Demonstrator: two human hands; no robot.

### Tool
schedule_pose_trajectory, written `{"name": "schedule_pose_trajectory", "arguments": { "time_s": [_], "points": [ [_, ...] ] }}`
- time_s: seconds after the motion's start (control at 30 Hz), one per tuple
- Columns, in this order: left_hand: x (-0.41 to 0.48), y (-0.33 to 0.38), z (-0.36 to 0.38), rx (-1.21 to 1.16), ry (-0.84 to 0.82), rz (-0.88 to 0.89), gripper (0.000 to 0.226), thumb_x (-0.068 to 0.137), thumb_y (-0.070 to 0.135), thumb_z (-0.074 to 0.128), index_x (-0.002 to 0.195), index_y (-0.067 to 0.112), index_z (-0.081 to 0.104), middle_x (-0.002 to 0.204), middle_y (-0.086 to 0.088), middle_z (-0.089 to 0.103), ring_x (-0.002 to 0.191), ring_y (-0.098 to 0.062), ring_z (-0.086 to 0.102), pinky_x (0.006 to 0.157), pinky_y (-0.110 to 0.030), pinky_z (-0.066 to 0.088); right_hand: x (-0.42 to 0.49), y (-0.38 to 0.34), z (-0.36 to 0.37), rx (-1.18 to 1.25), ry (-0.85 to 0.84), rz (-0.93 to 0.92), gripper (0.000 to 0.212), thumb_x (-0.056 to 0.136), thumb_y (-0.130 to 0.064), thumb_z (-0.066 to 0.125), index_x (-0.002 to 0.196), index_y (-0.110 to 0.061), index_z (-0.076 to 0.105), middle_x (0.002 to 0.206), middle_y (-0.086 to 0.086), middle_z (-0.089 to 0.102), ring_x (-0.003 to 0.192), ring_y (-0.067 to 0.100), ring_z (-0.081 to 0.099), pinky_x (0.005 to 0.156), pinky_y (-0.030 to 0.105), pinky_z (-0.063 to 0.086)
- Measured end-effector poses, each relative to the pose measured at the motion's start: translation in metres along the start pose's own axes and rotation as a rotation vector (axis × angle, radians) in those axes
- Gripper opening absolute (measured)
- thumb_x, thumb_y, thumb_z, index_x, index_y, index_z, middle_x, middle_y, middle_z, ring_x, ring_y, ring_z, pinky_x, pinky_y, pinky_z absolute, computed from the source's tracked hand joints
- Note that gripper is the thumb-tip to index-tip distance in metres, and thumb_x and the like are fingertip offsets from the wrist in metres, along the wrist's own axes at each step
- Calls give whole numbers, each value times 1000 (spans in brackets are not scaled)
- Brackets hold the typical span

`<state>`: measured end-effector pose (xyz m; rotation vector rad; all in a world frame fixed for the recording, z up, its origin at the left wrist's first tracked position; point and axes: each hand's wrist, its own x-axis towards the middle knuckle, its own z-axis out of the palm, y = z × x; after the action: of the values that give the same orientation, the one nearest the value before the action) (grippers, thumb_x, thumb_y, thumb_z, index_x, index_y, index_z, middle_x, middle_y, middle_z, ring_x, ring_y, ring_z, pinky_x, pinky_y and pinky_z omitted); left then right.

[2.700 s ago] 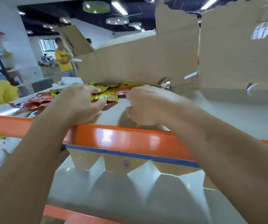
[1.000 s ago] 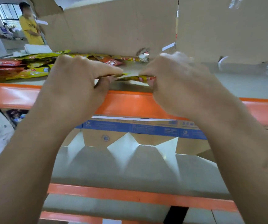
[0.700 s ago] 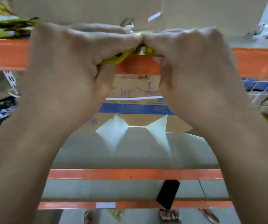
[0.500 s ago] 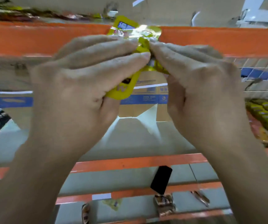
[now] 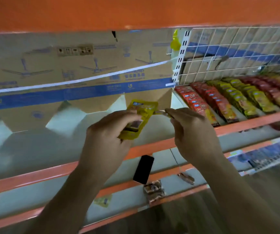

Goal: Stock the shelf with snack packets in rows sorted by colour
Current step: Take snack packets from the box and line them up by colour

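**Q:** Left hand, state?

**A:** My left hand (image 5: 108, 137) grips a yellow packet (image 5: 140, 115). Fingers are curled over its front and the thumb is hidden behind. The packet stands roughly upright, top tilted a little right, with its blue-labelled upper edge clear of my fingers.

**Q:** Right hand?

**A:** My right hand (image 5: 195, 132) pinches a thin packet (image 5: 160, 112) at the fingertips. It is seen edge-on and yellowish, and its print is not readable. It reaches left to the yellow packet's right edge. I cannot tell whether the two touch.

**Q:** Where are both, relative to the shelf?

**A:** In the air in front of the left bay, above the orange shelf rail (image 5: 152, 146). Neither is set down.

**Q:** Below the hands?

**A:** A black slab (image 5: 143, 169) leans across the next rail down. Under it lies a small heap of brown packets (image 5: 153, 191), with one loose brown packet (image 5: 185, 178) to its right.

**Q:** Further back?

**A:** In the right bay at the same level there are red rows (image 5: 196, 102) nearest the divider, then yellow rows (image 5: 247, 100), then more red beyond, blurred. The packets overlap front to back. Printed cardboard (image 5: 85, 65) backs the left bay and a white wire grid (image 5: 237, 51) backs the right. An orange beam (image 5: 135, 12) spans the top.
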<state>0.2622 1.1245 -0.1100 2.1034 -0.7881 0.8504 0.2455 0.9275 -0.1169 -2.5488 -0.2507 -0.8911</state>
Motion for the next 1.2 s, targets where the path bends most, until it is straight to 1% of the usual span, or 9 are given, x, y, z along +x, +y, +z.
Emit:
{"name": "schedule_pose_trajectory", "arguments": {
  "time_s": [0.3,0.53,0.7,0.77,0.87,0.93,1.03,1.13,1.2],
  "points": [
    [34,39,107,-29,-187,-304,16,77,3,74,90,13,74,77,18,62,76,6,56,66,2,36,-32,125,-37,78,-113,239,19,87,-1,54,90,-10,71,69,-4,54,60,17,48,54,25,35],
    [64,90,198,-73,-204,-475,29,72,20,81,66,17,53,53,9,49,53,1,46,51,-12,33,-35,217,-84,220,-179,454,31,87,-15,53,59,-16,41,48,-1,42,51,16,31,45,17,29],
    [73,114,255,-242,-192,-583,20,68,33,81,67,21,65,52,10,56,50,-1,43,51,-19,33,-31,271,-105,264,-228,507,17,87,-12,55,73,-3,58,59,12,48,57,26,36,50,33,27],
    [77,122,274,-286,-197,-639,18,72,24,83,68,26,66,54,18,61,50,4,49,52,-15,36,-29,288,-112,323,-220,529,21,86,-8,58,65,-6,55,50,1,41,51,16,30,47,27,23],
    [86,126,301,-378,-199,-735,12,75,22,82,78,19,71,67,9,71,63,-6,64,63,-30,51,-24,313,-119,471,-201,590,37,85,-8,62,54,-15,43,45,-8,35,47,8,27,45,20,22],
    [94,129,321,-433,-200,-790,13,76,19,81,86,17,72,79,3,74,78,-16,71,74,-40,55,-22,334,-120,536,-203,634,28,84,-11,64,60,-12,51,50,-7,42,53,8,33,50,31,32],
    [108,132,355,-470,-239,-814,15,81,20,77,94,18,70,85,2,75,83,-17,71,74,-43,55,-17,364,-123,638,-187,731,8,85,-9,64,79,-5,66,74,23,63,65,17,50,61,47,51],
    [126,140,390,-549,-276,-798,30,80,26,77,106,17,66,92,2,74,85,-14,70,75,-36,55,-8,395,-130,654,-173,779,14,87,-1,63,78,-11,68,70,9,68,65,11,57,61,34,53],
    [140,144,415,-546,-310,-786,33,76,33,77,105,23,65,90,6,74,83,-9,70,74,-34,55,1,418,-132,669,-194,811,12,86,1,62,82,-9,67,75,8,69,67,13,60,67,39,56]
  ]
}}
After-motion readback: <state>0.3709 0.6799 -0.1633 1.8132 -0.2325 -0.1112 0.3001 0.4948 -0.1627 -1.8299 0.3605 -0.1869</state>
